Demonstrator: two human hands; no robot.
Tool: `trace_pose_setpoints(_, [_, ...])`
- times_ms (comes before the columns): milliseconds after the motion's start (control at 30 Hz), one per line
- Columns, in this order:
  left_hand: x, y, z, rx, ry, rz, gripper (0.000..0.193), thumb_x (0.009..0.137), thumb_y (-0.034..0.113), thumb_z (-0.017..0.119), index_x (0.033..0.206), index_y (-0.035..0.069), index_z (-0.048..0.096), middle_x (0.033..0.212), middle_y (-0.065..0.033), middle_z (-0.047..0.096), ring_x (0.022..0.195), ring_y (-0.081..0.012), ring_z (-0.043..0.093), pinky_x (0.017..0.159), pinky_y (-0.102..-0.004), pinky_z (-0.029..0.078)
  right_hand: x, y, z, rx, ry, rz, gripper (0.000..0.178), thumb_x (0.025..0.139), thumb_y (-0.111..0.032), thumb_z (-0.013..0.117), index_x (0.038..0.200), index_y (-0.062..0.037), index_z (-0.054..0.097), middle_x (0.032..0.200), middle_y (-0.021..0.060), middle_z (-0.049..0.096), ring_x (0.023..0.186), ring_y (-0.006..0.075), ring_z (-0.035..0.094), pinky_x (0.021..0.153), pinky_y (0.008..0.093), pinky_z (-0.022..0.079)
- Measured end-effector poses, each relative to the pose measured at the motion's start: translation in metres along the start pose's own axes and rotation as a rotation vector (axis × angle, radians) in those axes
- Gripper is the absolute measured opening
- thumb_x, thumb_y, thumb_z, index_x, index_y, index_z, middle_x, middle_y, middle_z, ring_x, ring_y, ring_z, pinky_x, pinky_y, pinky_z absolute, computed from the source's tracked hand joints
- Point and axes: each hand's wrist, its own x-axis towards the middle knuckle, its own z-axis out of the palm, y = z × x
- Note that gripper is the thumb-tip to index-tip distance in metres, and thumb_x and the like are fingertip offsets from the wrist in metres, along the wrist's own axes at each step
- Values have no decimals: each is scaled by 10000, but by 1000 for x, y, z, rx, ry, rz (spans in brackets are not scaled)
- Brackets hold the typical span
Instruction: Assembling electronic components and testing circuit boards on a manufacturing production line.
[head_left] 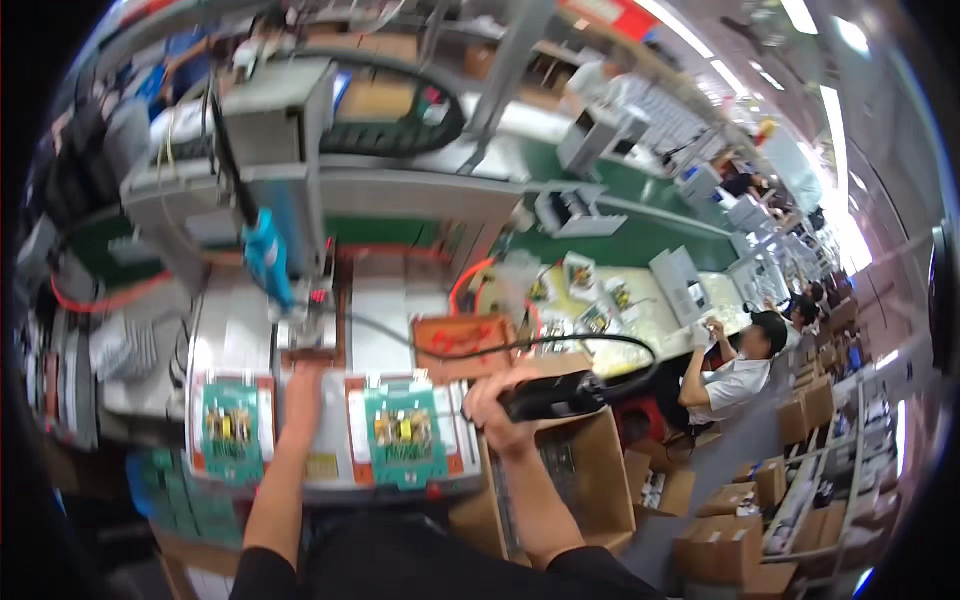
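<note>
My right hand (497, 410) is wrapped round a black corded electric screwdriver (558, 396), held lying sideways with its thin end to the left. Just left of that hand is a green board with electronic parts (407, 430), seated in a white and orange fixture (357, 435). My left hand (304, 380) reaches forward between this fixture and a second green board (232, 425). Its fingers are blurred at the front of the machine head (310, 330), so their grip does not show.
A blue cylindrical tool (265, 255) hangs on the machine. The screwdriver's black cable (640, 350) loops to the right. An orange tray (462, 345) lies behind the right board. An open cardboard box (610, 480) stands at my right. A person in white (735, 385) sits farther right.
</note>
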Motion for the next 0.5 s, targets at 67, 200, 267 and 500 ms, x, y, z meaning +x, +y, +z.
trace_pose_setpoints(67, [-2,8,-4,-19,5,-1,170,891,44,482,928,-2,642,937,-230,595,905,-416,588,784,-471,478,-8,-8,6,72,106,47,360,813,99,636,1076,-75,462,699,56,521,572,163,527,543,315,474])
trace_pose_setpoints(200, [-3,-13,6,36,-81,-26,103,870,37,531,847,-21,613,943,-238,582,908,-428,583,792,-493,477,-26,1,12,182,202,10,357,804,133,635,1050,-69,474,722,55,546,573,151,549,538,310,494])
trace_pose_setpoints(267, [1,-33,7,60,-74,-15,90,862,29,538,852,-23,611,952,-240,580,911,-433,582,792,-494,479,-29,10,12,187,152,26,377,821,131,625,1089,-79,463,722,50,538,566,148,543,529,311,486])
trace_pose_setpoints(500, [11,-80,8,141,-187,18,68,800,12,588,855,-17,614,919,-228,604,915,-420,591,821,-495,477,-40,7,23,177,147,33,350,856,114,565,1093,-105,429,654,33,456,514,139,478,508,322,436])
